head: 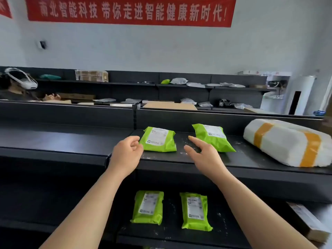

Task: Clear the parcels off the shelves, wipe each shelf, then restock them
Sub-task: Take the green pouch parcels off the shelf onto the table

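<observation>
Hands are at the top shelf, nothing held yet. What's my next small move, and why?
Probably grip the left green parcel with the left hand: its curled fingers sit at the parcel's edge, and the dusty shelf holds parcels, so clearing comes first.

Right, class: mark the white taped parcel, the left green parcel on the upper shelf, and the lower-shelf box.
white taped parcel (285,143): head view, wrap between tape bands.
left green parcel (156,136): head view, white label.
box (308,221): head view, top face.
</observation>
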A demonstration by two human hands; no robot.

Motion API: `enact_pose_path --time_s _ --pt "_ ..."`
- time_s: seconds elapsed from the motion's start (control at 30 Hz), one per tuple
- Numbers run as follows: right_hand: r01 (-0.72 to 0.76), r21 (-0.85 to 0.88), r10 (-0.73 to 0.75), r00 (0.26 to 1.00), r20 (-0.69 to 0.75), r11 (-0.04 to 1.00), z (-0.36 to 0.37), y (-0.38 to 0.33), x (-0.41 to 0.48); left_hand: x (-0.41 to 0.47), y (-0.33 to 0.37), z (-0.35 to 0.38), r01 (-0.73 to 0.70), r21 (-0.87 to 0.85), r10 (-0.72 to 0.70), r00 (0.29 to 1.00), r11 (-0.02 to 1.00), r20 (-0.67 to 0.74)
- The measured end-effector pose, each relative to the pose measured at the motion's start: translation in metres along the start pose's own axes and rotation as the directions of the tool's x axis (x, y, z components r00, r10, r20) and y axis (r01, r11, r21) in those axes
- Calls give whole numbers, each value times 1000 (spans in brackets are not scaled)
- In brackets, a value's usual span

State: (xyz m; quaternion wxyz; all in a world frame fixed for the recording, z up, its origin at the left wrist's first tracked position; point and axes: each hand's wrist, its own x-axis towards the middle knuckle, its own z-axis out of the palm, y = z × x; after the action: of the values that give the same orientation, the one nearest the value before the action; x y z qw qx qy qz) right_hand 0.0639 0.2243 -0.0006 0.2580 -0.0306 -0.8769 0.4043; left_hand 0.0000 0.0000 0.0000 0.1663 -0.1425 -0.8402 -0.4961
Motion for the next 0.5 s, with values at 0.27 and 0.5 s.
enact_pose_path --time_s 0.27,0.5 --pt "-64 -81 61 997 -43 995 24 6 54 67 -15 28 -49 147 38 996 988 77" --pt "-74 -278 48 994 -98 958 13 33 83 106 -11 74 -8 383 -43 991 924 125"
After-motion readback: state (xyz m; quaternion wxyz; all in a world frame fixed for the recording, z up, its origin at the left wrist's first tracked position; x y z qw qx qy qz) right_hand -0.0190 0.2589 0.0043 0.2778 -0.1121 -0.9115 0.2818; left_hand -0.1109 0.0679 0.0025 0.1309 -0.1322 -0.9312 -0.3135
